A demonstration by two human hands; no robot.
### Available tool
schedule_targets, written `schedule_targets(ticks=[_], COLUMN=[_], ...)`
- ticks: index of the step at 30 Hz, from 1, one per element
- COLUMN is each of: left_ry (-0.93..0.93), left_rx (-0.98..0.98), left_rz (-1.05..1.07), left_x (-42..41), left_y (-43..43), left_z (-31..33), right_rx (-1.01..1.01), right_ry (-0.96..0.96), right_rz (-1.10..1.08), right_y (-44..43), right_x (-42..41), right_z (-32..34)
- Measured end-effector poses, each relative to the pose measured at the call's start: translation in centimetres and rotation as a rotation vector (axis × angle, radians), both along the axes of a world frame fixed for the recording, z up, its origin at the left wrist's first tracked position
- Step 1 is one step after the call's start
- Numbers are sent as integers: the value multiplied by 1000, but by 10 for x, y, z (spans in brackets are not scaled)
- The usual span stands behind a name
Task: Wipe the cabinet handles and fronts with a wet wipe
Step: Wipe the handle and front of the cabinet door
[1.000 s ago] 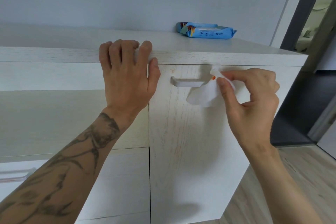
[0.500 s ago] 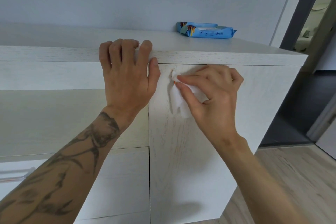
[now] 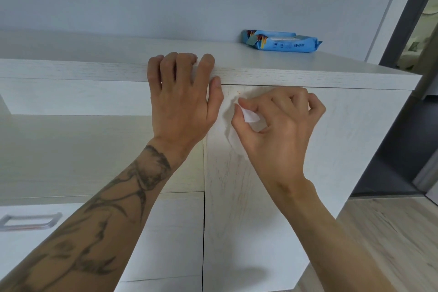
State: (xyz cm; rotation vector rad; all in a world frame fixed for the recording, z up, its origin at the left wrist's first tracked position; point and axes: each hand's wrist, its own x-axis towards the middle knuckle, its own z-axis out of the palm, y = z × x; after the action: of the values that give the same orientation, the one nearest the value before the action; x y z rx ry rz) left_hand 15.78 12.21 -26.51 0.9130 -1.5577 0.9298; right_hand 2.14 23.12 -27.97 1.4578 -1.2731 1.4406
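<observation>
From the head view, we had our left hand [image 3: 182, 99] braced on the front edge of the cabinet top [image 3: 308, 73], fingers hooked over it and closed on nothing, thumb lying down the seam beside the cabinet door [image 3: 272, 197]. Our right hand [image 3: 279, 125] had its grip pinched shut on the wet wipe [image 3: 239, 130], pressing it against the upper left corner of that door. We could not see a handle under the hand or the wipe, so we could not tell whether the wipe sat on it. A faint orange speck [image 3: 238, 94] showed on the door just above the fingertips [image 3: 241, 101].

To do this stroke well, we judged that the wipe should be spread flatter under the fingers, since bunched as it was only a small patch seemed to meet the wood. Firm, overlapping passes along the grain would suit the textured front, with a return over the orange speck. The left hand was well placed to steady us and to keep the door from swinging.

1 drawer handle [image 3: 30, 220] at lower left looked untouched, and the blue wipe pack [image 3: 282, 41] lay on the cabinet top, well apart from both hands.
</observation>
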Motion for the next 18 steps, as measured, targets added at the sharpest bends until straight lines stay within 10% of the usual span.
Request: schedule_targets(ticks=[18], left_ry=[-18], left_rx=[6], left_rz=[22], left_x=[0], left_y=[2], left_z=[1], right_rx=[55], right_ry=[-65], right_rz=[69], right_y=[-2], right_x=[1], right_z=[3])
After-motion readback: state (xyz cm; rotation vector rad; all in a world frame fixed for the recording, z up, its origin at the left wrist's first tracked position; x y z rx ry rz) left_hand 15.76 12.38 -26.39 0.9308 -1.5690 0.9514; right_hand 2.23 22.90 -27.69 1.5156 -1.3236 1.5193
